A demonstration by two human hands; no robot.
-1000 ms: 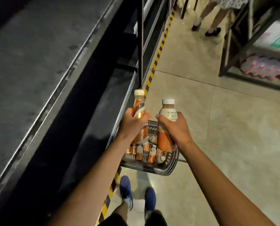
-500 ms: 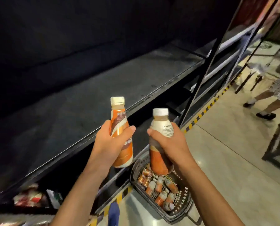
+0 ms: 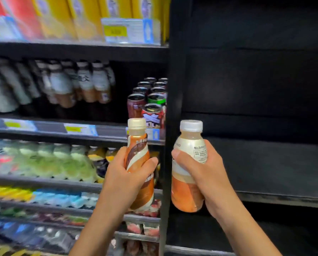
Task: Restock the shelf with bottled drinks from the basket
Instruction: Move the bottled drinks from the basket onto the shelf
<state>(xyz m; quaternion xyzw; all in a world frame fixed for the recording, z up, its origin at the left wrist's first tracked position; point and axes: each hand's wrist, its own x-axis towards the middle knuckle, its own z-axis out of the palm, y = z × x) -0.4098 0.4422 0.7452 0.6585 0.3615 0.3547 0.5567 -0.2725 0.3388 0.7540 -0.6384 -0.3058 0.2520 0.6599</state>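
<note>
Left hand grasps the swirl-labelled bottle, fingers wrapped round its body. Right hand grasps the pale-labelled bottle the same way, thumb across the front. Both bottles are upright, caps up, held side by side but apart, with the black upright post showing between them. Change: half a second ago the view ran down along the dark shelf with the basket under the hands; now it faces the shelving head-on, the bottles are raised and the basket is out of frame. Left of the post is a stocked bay with cans and blurred rows of bottles. Right of it is the dark shelf. Reading: the pick is finished and placement comes next. The right bottle already fronts the dark shelf, but which tier is meant cannot be told.
</note>
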